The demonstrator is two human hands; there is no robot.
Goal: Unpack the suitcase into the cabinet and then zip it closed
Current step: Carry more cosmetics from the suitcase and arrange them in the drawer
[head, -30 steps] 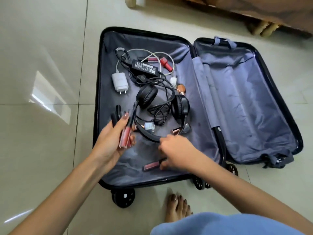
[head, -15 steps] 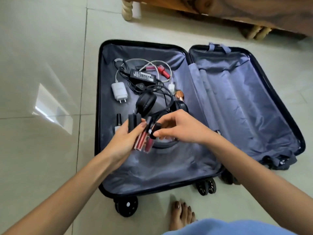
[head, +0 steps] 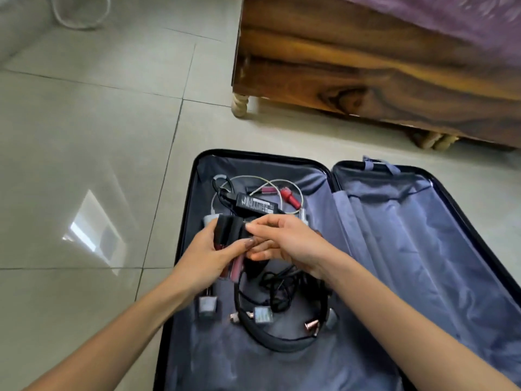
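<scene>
The black suitcase [head: 180,235] lies open on the floor, its grey lining showing in both halves. My left hand [head: 208,258] grips a bundle of lip gloss tubes [head: 229,238] with black caps above the left half. My right hand [head: 284,241] meets the bundle from the right, fingertips on the caps. Under the hands lie black headphones [head: 282,337] with tangled cable, a black power adapter [head: 256,206], a red tube [head: 291,197] and white cables [head: 284,183]. A small grey bottle [head: 208,304] lies by my left wrist.
A wooden bed frame [head: 366,71] on turned legs [head: 240,104] stands just beyond the suitcase. The right half of the suitcase [head: 423,263] holds only lining. Pale floor tiles [head: 84,165] stretch to the left, with a white cable loop [head: 81,15] at the far top left.
The view has tilted up, so the bed frame shows. Both hands have come together on the tube bundle, the right hand having carried a tube up from the suitcase floor.
</scene>
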